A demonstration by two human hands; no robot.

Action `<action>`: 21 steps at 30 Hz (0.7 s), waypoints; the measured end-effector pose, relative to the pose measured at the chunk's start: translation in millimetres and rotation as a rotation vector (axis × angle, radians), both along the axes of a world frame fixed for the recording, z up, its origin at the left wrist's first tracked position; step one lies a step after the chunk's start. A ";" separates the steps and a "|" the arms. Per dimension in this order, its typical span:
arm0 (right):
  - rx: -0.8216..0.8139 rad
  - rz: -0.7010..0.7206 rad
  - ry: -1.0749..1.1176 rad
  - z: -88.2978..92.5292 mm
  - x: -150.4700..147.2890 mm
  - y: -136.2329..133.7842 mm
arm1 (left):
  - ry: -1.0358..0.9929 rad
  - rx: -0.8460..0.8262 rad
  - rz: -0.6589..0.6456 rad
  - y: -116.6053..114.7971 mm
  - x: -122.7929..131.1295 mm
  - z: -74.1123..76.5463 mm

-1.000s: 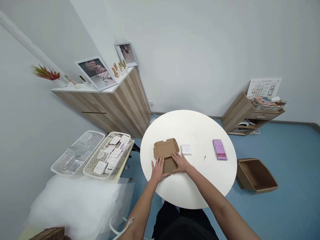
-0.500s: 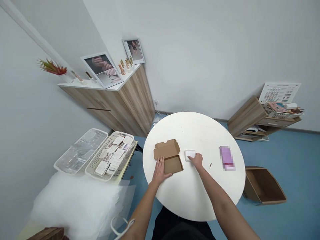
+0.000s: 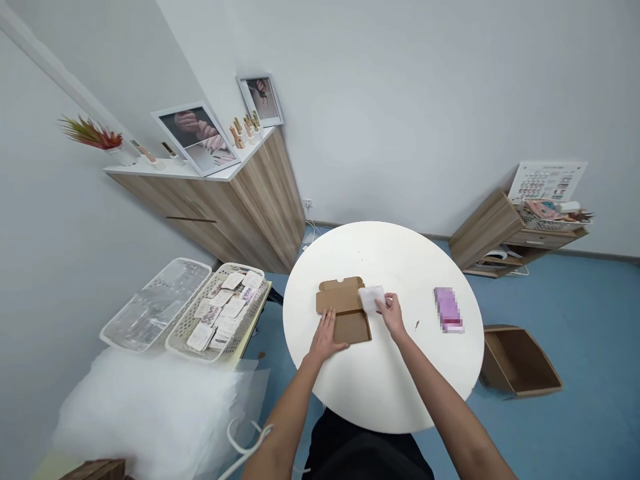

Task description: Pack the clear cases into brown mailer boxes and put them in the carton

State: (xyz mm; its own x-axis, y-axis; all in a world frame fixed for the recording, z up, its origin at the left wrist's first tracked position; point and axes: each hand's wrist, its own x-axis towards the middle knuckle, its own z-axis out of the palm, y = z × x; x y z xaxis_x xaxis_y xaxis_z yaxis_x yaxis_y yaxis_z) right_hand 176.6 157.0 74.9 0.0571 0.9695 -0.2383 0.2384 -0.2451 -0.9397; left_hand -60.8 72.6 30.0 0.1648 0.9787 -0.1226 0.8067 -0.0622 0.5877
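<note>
Lifted off the worktop (image 3: 395,393) to the corner of the half-folded cardboard mailer (image 3: 346,327), in the head view: a white square pad (image 3: 371,299) pinched in the fingers (image 3: 383,308) of the right hand (image 3: 393,318), with the left hand (image 3: 325,338) open, pressed flat on the mailer, gripping nothing.

No text can be read: the white printed cards (image 3: 217,310) in the beige plastic basket (image 3: 245,269), the white swatch chart (image 3: 547,181) and the pixelated pink rectangular package (image 3: 447,310) are illegible.

Matt cardboard mailer (image 3: 352,329), smooth white tabletop (image 3: 400,267), white square (image 3: 371,299) perhaps foam, glossy clear plastic tray (image 3: 155,305)
</note>
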 end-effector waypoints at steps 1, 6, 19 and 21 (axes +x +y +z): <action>-0.001 0.042 -0.005 0.5 -4.3 -9.3 | -0.008 0.006 -0.006 -0.9 5.6 -0.5; -0.103 0.075 -0.290 -15.1 -22.7 -57.4 | -0.039 0.032 -0.013 -12.2 35.1 -4.7; -0.075 0.394 -1.005 -3.8 -30.2 -90.7 | 0.020 0.014 -0.123 -20.0 61.4 3.4; -0.034 0.452 -1.086 2.1 -28.7 -88.0 | 0.047 -0.007 -0.128 -18.3 61.5 7.0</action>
